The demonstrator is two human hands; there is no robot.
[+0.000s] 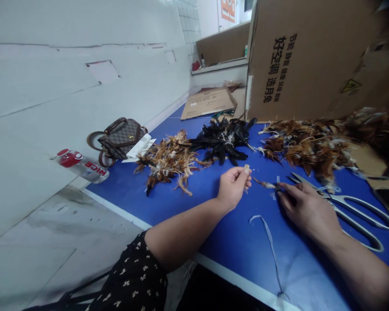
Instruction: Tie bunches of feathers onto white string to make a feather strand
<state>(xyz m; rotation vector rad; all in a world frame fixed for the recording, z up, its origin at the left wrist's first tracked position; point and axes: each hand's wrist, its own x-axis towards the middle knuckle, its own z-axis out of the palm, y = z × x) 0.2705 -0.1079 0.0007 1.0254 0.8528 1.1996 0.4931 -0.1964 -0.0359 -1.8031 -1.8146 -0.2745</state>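
My left hand [233,186] hovers over the blue table [233,242], fingers pinched on a small pale feather piece [247,169]. My right hand [306,208] rests on the table, its fingertips pressing on a thin brown feather [265,184]. Large silver scissors [353,209] lie right beside my right hand, partly under it. A thin white strip [269,242] trails across the table toward the near edge.
Three feather piles lie beyond my hands: brown-and-white [168,160], black [225,140] and brown [311,144]. A big cardboard box [311,56] stands behind them. A patterned handbag [118,138] and a red-capped bottle [81,166] lie at the table's left end by the wall.
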